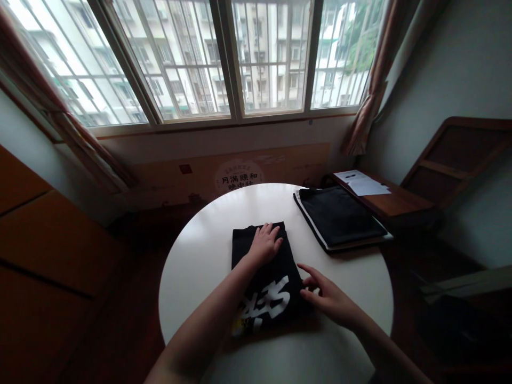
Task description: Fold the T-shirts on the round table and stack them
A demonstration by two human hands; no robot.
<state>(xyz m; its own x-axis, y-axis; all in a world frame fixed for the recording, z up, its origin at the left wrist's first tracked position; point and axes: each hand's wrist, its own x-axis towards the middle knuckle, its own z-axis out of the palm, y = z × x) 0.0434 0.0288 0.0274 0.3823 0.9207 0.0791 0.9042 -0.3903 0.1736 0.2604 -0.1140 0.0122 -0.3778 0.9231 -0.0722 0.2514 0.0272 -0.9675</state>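
Observation:
A black T-shirt [256,288] with white lettering and a small yellow patch lies folded into a narrow rectangle on the round white table [192,272]. My left hand [266,242] rests flat on its far part, fingers spread. Beside the shirt's right edge is my right hand [326,296], its thumb and forefinger apart and nothing visible between them. Whether its fingertips touch the cloth I cannot tell. My left forearm covers part of the shirt's left side and lettering.
Folded dark clothes [340,218] with a white layer lie stacked at the table's back right. Beyond them, a wooden chair [408,200] holds white papers [366,184]. A barred window [268,58] with curtains [368,101] is ahead, and an orange-brown cabinet [52,240] stands left.

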